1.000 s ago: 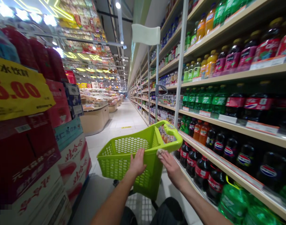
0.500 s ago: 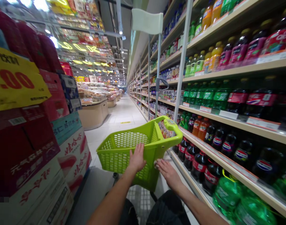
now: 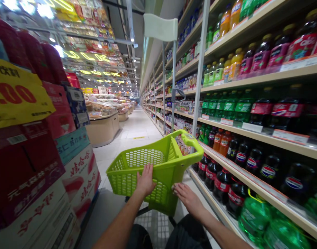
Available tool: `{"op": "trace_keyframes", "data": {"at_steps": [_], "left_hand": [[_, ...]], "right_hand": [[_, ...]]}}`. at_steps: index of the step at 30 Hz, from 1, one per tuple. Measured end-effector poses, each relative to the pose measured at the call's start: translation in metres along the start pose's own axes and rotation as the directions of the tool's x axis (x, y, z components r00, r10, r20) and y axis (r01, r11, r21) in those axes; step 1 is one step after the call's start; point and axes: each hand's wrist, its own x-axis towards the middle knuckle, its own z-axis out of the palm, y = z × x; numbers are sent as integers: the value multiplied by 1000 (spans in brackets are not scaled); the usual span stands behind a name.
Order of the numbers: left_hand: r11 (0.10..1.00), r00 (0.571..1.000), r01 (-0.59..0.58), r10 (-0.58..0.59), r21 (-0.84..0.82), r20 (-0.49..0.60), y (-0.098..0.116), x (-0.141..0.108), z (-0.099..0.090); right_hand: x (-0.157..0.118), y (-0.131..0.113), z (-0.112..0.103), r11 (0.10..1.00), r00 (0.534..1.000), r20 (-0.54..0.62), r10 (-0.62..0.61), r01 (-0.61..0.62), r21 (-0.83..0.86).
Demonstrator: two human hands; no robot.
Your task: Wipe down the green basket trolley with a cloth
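A lime-green plastic shopping cart [image 3: 162, 188] stands turned sideways in front of me, its handle [image 3: 193, 147] pointing right. Against the basket's near side rests my left hand [image 3: 146, 180], fingers stretched upward just below the rim and holding nothing. My right hand [image 3: 188, 197] has its fingers extended, with the tips at the cart's lower rear corner; whether they press on it I cannot tell. Through the holes and over the rim, no goods show in the visible part of the basket.
Drink shelves [image 3: 252, 128] line the right side, with green multi-pack bottles [image 3: 254, 212] at the bottom. Stacked drink cartons [image 3: 75, 169] stand close on the left. A tiled aisle [image 3: 134, 129] runs ahead past a rounded display counter [image 3: 102, 129].
My left hand has shifted a little left along the basket's side. My right hand stays at the rear corner, slightly lower in view. The cart has turned very slightly.
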Motion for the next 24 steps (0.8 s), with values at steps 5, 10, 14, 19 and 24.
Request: {"op": "trace_keyframes", "data": {"at_steps": [5,10,14,19,24], "left_hand": [[1000,1000,-4,4,-3,-12,4,0,1],[999,1000,9,-10,-31,-18,10,-3,1],[1000,1000,-21,20,-20,-21,11,-6,1],[999,998,-22,19,-45,-56,16,-7,4],[997,1000,-17,15,-78,-23,24,-8,1]], "right_hand": [[37,24,-30,994,988,-108,108,-109,1],[61,28,-35,986,972,-172,157,-163,-22],[44,24,-31,998,992,-109,64,-63,15],[71,84,-67,904,889,-275,367,-410,-118],[101,61,-30,946,958,-62,280,-286,-153]]}}
